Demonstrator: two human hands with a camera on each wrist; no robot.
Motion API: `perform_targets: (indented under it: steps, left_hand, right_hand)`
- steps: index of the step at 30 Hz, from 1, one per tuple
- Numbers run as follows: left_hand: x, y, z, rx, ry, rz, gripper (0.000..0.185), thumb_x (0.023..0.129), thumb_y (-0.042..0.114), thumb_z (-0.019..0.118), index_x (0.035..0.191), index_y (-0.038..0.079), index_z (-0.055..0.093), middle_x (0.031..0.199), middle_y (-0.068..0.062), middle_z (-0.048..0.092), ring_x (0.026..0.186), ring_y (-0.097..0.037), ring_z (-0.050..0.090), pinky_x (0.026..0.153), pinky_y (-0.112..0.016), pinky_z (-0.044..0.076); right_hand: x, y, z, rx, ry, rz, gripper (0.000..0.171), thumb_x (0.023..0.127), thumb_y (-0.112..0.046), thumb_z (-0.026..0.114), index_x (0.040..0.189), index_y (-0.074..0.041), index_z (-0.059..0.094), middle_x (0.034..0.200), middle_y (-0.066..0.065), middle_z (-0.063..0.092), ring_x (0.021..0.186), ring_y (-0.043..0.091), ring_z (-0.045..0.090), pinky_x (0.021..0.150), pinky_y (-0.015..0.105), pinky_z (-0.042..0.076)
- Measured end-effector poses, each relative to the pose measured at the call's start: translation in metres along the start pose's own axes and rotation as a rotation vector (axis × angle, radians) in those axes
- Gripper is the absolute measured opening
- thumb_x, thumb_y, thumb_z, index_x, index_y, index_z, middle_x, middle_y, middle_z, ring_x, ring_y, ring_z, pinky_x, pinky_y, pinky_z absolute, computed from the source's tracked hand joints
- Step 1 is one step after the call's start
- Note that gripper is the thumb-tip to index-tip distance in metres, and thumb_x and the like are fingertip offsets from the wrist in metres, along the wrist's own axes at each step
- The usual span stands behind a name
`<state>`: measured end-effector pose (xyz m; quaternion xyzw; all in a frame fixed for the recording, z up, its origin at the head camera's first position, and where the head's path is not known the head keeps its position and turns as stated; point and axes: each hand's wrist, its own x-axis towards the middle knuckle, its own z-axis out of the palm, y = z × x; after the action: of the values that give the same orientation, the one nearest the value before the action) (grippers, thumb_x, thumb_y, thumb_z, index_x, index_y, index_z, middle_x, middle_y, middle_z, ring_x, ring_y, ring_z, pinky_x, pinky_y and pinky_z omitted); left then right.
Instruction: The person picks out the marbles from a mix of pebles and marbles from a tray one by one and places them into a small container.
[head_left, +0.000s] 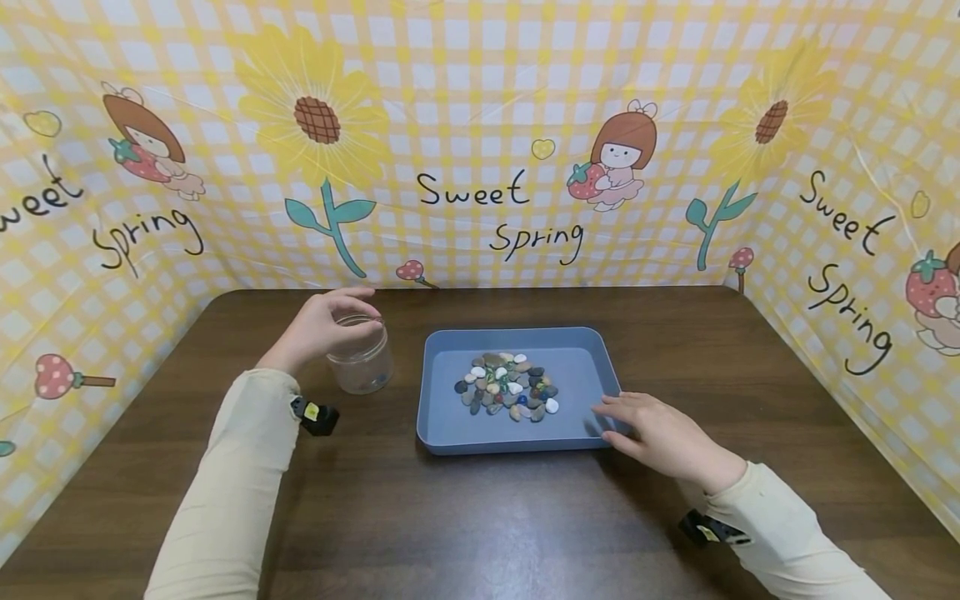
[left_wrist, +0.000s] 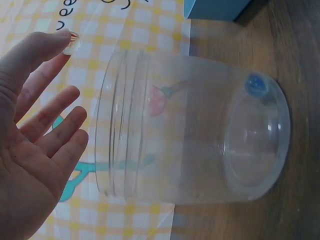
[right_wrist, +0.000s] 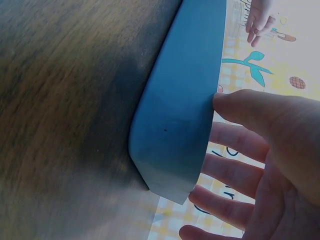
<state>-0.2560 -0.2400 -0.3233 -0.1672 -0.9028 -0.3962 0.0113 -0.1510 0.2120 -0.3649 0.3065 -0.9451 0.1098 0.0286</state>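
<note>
Above the jar [left_wrist: 200, 170] (blue marble [left_wrist: 256, 85] inside), a streaked marble [left_wrist: 73, 46] is pinched by the left hand [head_left: 317, 329], the relaxed right hand [head_left: 667, 433] held at the tray [head_left: 585, 371].

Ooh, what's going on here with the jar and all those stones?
A person's left hand pinches a small, clear, round marble with orange-red streaks above the open mouth of a clear, round, plastic-looking jar. One shiny blue marble lies at the jar's bottom. The right hand is at the right end of a blue, rectangular, plastic-looking tray, where smooth, multicoloured stones lie clustered.
</note>
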Motion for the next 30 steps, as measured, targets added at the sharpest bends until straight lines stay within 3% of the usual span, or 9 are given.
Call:
perform_targets:
  steps: [15,30]
  left_hand:
    - [-0.004,-0.010,-0.001,0.051,0.028,-0.069,0.033,0.085,0.032,0.068,0.104,0.005,0.069,0.143,-0.013,0.045,0.138,-0.036,0.031,0.109,-0.053,0.028]
    - [-0.004,-0.010,0.006,0.133,-0.006,-0.088,0.029,0.087,0.028,0.066,0.103,0.005,0.070,0.147,-0.016,0.038,0.136,-0.041,0.030,0.106,-0.057,0.032]
  right_hand:
    - [0.000,-0.001,0.000,-0.003,0.012,-0.002,0.036,0.089,-0.023,0.061,0.121,-0.006,0.062,0.126,0.017,0.061,0.120,0.037,0.054,0.097,0.052,0.044]
    - [0.000,-0.001,0.000,-0.001,0.004,0.001,0.037,0.089,-0.023,0.061,0.121,-0.006,0.062,0.126,0.017,0.060,0.120,0.037,0.053,0.098,0.052,0.044]
